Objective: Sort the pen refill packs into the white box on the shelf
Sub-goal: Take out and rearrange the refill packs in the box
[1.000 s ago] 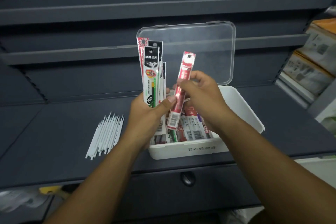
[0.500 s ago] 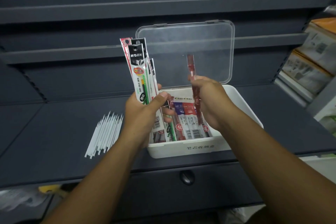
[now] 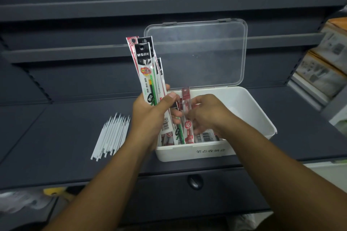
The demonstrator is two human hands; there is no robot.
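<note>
A fan of pen refill packs [image 3: 148, 73] is gripped upright in the left hand [image 3: 150, 112], thumb pressed across the front, fingers closed around the lot. The front pack has a black header with "M&G" printed in white next to some Chinese characters, a round red-and-orange sticker below it, and a green refill visible through the clear sleeve. A second black-topped pack and a red-topped one are tucked behind it; their text can't be read.

A single red refill pack [image 3: 186, 110] is pinched in the right hand [image 3: 206, 112], held roughly upright with its lower end down among the packs already in the white box [image 3: 249, 110]. The fingers are curled shut on it, though motion blur smears the fingertips a bit. A round red badge with a white character is seen near its bottom.

More packs are lying inside the box towards its near left side, with barcodes and red labels showing. The right part of the box is seen bare. A line of grey Chinese characters is printed on the box's front wall, too faint to be made out. The clear lid [image 3: 206, 52] is stood open behind.

The box is set on the dark grey shelf [image 3: 56, 127], near the front edge. A bundle of loose white refill tubes [image 3: 111, 135] is laid just left of it, apart from the box.
</note>
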